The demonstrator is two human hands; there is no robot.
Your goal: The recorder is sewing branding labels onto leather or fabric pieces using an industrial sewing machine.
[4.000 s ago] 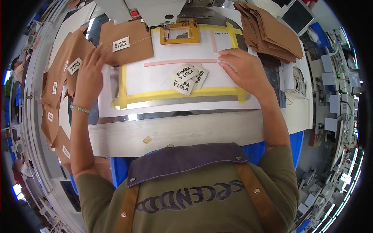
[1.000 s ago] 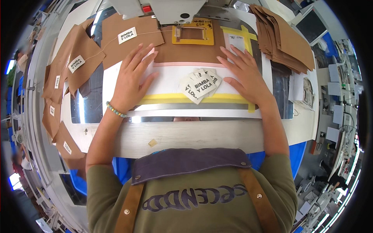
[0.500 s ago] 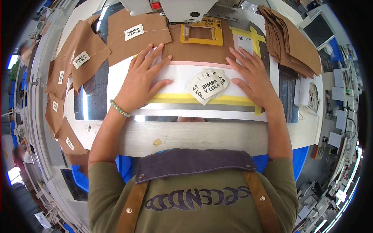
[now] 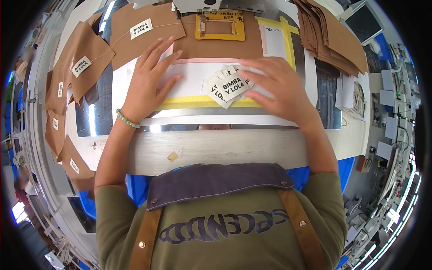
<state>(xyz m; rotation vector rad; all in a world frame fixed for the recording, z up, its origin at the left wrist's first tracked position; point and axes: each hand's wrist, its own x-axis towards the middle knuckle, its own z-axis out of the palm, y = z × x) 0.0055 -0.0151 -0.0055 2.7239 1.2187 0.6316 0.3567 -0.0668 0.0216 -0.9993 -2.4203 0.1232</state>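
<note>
Against the right edge of a small pile of white printed labels (image 4: 227,87), my right hand (image 4: 285,92) has its fingers stretched out and its thumb apart, slightly blurred. Its fingertips overlap the pile; whether they touch it I cannot tell. My left hand (image 4: 152,78), wearing a bead bracelet on the wrist, is spread over the left side of the white board (image 4: 189,81) and holds nothing. Beyond both hands a brown panel (image 4: 189,49) lies flat along a pink strip. A yellow frame template (image 4: 242,31) rests on that panel, below the sewing machine head (image 4: 198,5).
Brown pieces with sewn labels (image 4: 87,56), joined by thread, trail off to the left and over the table's edge. A stack of brown panels (image 4: 330,38) lies at the back right, with a white box (image 4: 353,94) nearer. Yellow tape (image 4: 290,42) borders the board.
My right hand has left the brown panel's right side and come left to the labels. My left hand's fingers have shifted off the panel's edge. The whole view has shifted slightly.
</note>
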